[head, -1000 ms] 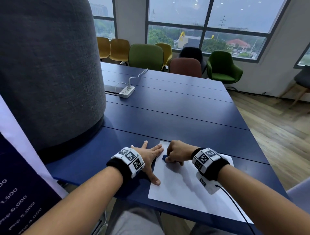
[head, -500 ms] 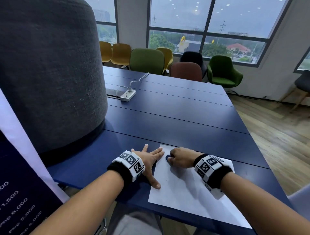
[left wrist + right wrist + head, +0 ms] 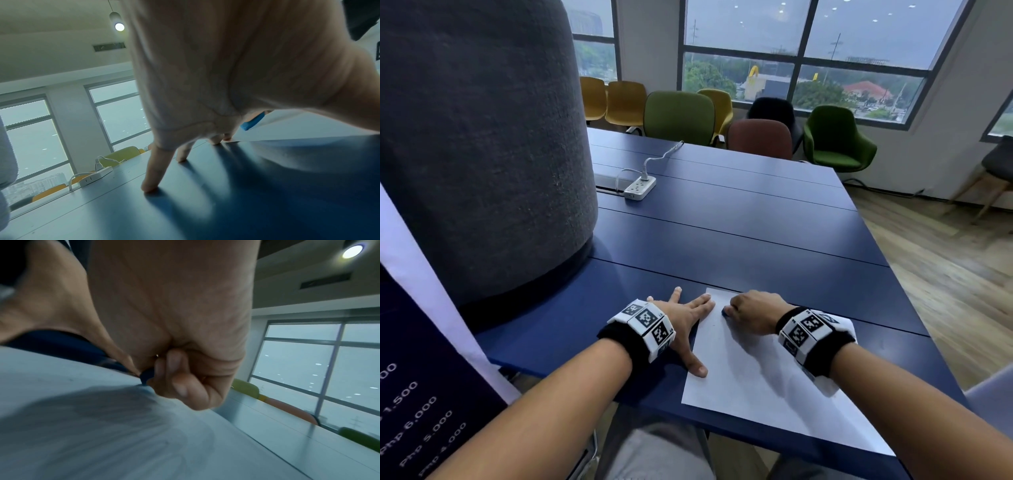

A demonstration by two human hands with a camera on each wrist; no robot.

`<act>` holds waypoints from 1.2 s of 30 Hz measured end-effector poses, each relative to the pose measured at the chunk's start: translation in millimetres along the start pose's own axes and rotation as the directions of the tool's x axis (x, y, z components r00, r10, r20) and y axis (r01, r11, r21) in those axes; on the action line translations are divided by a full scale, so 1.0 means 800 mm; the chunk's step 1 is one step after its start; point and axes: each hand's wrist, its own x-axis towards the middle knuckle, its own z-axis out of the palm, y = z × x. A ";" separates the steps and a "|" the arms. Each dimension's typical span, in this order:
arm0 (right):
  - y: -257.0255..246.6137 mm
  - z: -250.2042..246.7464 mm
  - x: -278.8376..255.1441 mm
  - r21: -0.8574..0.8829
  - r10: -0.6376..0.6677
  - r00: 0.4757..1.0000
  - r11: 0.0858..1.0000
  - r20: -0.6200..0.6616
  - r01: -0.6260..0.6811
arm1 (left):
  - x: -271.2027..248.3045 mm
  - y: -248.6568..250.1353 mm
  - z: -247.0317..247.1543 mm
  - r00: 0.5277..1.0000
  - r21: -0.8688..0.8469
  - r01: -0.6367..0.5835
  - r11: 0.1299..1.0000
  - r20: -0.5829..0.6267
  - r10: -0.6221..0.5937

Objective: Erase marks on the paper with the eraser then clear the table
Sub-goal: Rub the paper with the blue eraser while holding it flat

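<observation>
On the near edge of the blue bench (image 3: 739, 240) lay the white paper (image 3: 750, 383), its long side running away from me toward the right. My left hand (image 3: 681, 318) was spread flat with straight fingers, palm down on the bench just beside the paper's left edge; the index and middle fingertips (image 3: 216, 140) touched the paper's far left corner, and the thumb reached the left margin lower down. My right hand (image 3: 755, 313) was curled into a loose fist over the top of the sheet, pinching the blue eraser (image 3: 252, 122) between thumb and fingers, with the eraser's tip pressed down on the paper close to that same corner. From the right wrist view only a dark blue sliver of the eraser showed under my curled fingers (image 3: 179, 386), and the picture there was blurred. I could not make out any marks on the sheet. Farther up the bench, well apart from my hands, sat a white power strip (image 3: 640, 187) with its cord, beside a large grey fabric-covered column (image 3: 482, 144). Green and yellow chairs (image 3: 678, 116) stood along the far end.
</observation>
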 end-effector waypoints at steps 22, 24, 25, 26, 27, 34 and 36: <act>0.004 0.006 -0.012 0.034 -0.043 0.998 0.999 0.040 0.041 | -0.001 0.000 0.001 1.000 -0.001 -0.006 1.000 -0.005 0.006; 0.001 0.002 -0.016 0.011 -0.069 0.995 0.998 0.075 0.068 | 0.000 0.000 0.000 1.000 0.000 -0.004 1.000 -0.003 0.004; 0.005 0.000 -0.014 0.019 -0.033 0.996 0.999 0.081 0.032 | -0.001 0.000 0.000 1.000 0.000 -0.001 1.000 0.002 0.001; 0.009 -0.003 -0.012 0.033 0.011 0.997 0.999 0.077 -0.013 | 0.000 0.000 0.000 1.000 -0.001 0.000 1.000 0.003 0.000; 0.013 -0.004 -0.011 0.039 0.040 0.997 0.998 0.064 -0.043 | 0.000 0.001 0.000 1.000 -0.002 -0.003 1.000 0.003 0.003; 0.005 0.002 -0.020 0.050 -0.035 0.997 0.998 0.071 0.031 | -0.002 0.001 -0.003 1.000 0.007 0.004 1.000 -0.001 -0.004; 0.015 -0.002 -0.013 0.071 0.046 0.998 0.996 0.037 -0.049 | 0.000 0.001 -0.001 1.000 0.006 0.004 1.000 0.001 -0.004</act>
